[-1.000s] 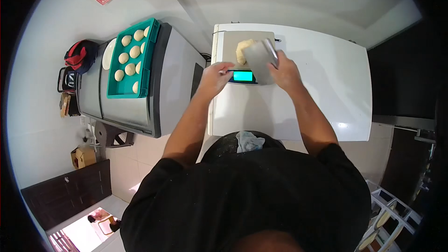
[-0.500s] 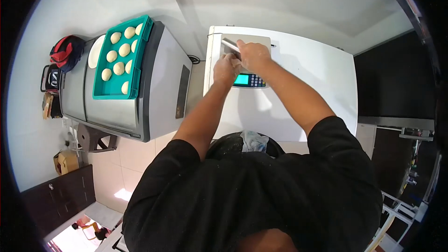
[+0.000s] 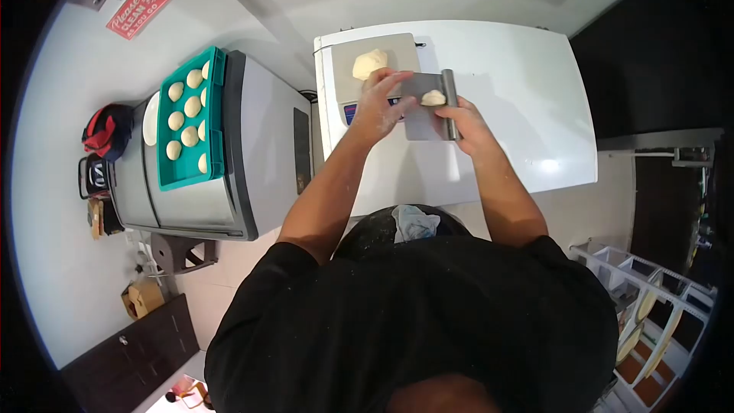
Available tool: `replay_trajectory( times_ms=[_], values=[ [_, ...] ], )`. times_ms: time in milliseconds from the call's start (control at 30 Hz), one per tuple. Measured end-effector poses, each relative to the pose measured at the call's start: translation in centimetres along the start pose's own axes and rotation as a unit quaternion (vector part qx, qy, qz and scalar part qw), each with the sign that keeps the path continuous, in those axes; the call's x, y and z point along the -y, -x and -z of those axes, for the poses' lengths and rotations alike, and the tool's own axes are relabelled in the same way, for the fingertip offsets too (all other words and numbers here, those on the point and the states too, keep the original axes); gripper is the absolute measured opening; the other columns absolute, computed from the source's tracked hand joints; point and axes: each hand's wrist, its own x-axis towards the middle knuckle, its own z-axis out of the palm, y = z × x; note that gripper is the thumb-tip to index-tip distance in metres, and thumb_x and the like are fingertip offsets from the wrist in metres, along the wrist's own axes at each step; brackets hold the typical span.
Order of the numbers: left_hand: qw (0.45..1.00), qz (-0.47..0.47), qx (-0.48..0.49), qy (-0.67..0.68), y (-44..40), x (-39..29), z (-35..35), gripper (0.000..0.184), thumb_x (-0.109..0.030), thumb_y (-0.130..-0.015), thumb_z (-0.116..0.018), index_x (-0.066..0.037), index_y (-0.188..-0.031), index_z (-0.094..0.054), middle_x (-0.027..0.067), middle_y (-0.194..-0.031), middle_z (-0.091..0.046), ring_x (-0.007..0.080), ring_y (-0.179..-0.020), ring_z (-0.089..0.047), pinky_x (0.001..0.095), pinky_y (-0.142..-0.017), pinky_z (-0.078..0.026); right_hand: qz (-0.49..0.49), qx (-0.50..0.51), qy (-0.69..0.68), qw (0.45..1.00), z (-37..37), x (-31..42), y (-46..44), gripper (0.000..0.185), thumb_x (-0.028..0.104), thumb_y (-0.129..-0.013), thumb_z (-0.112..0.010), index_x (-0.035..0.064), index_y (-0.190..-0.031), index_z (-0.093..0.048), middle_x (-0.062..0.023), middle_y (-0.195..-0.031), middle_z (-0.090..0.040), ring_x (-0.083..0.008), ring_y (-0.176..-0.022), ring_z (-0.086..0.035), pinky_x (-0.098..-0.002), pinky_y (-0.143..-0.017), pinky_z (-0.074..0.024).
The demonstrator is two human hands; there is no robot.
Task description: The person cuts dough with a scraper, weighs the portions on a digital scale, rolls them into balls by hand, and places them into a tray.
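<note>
My right hand [image 3: 472,128] grips the handle side of a metal dough scraper [image 3: 426,126], held flat above the white worktop. A small piece of dough [image 3: 433,98] lies on the blade near my right thumb. My left hand [image 3: 378,109] is at the blade's left edge with its fingers apart; whether the fingertips touch the metal I cannot tell. Behind it, a larger lump of dough [image 3: 370,64] rests on the platform of a digital scale [image 3: 346,84]. My left hand and the scraper partly cover the scale's display and keypad.
To the left, a teal tray [image 3: 188,176] with several dough balls stands on a steel-topped freezer [image 3: 195,203], beside a white round plate [image 3: 151,121]. A black bin [image 3: 371,233] with a crumpled bag stands between my body and the white worktop [image 3: 520,107].
Both hands have drawn away from the scale platform. The scraper has moved right and now lies flat with a small dough piece on it. My left hand has spread its fingers; the dough lump is uncovered.
</note>
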Motion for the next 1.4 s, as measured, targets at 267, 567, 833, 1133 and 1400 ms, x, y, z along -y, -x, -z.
replay_trajectory(
  times_ms=[267,567,833,1133,1400],
  values=[
    [0.957,0.260,0.021,0.127,0.1,3.4,3.7,0.024,-0.010,-0.093,-0.066,-0.006,-0.115,-0.072,0.0052,-0.099,-0.068,0.0135,-0.088,-0.063,0.0285,-0.084,-0.051,0.072,-0.136,0.048,0.987,10.6,-3.3,0.9,0.038,-0.002,-0.085,-0.064,-0.0007,-0.123,-0.060,-0.0103,-0.106,-0.068,-0.0194,-0.090,-0.067,-0.0333,-0.083,-0.0554],
    [0.937,0.295,-0.016,0.186,0.8,5.6,6.3,0.027,-0.011,-0.094,-0.068,0.000,-0.119,-0.068,0.0010,-0.102,-0.069,0.0083,-0.090,-0.060,0.0232,-0.080,-0.046,0.017,-0.221,0.170,0.960,13.2,-4.3,0.9,0.038,0.005,-0.083,-0.066,-0.0006,-0.120,-0.058,-0.0131,-0.098,-0.069,-0.0253,-0.088,-0.067,-0.0386,-0.081,-0.0552],
    [0.918,0.329,-0.008,0.222,2.9,5.8,6.6,0.026,-0.005,-0.092,-0.068,0.002,-0.117,-0.069,0.0031,-0.099,-0.070,0.0089,-0.087,-0.063,0.0231,-0.084,-0.050,0.118,-0.361,0.694,0.612,10.6,6.6,4.2,0.041,0.019,-0.086,-0.065,0.0103,-0.125,-0.058,-0.0253,-0.087,-0.070,-0.0460,-0.082,-0.068,-0.0516,-0.074,-0.0550],
    [0.941,0.327,0.034,0.078,3.0,8.3,3.9,0.023,-0.010,-0.088,-0.070,-0.004,-0.110,-0.075,0.0095,-0.102,-0.077,0.0167,-0.091,-0.072,0.0302,-0.085,-0.055,0.300,0.045,0.747,0.592,-6.5,7.1,-3.8,0.032,0.018,-0.090,-0.063,0.0125,-0.121,-0.057,-0.0214,-0.086,-0.071,-0.0413,-0.083,-0.070,-0.0492,-0.072,-0.0551],
    [0.976,0.194,-0.076,-0.057,0.4,10.2,1.3,0.022,-0.015,-0.084,-0.074,-0.010,-0.105,-0.078,0.0094,-0.110,-0.075,0.0308,-0.099,-0.071,0.0382,-0.088,-0.056,0.249,0.030,0.783,0.569,-15.3,6.5,-6.9,0.031,0.012,-0.085,-0.069,0.0016,-0.112,-0.057,-0.0204,-0.093,-0.073,-0.0366,-0.088,-0.073,-0.0468,-0.078,-0.0576]
  ],
)
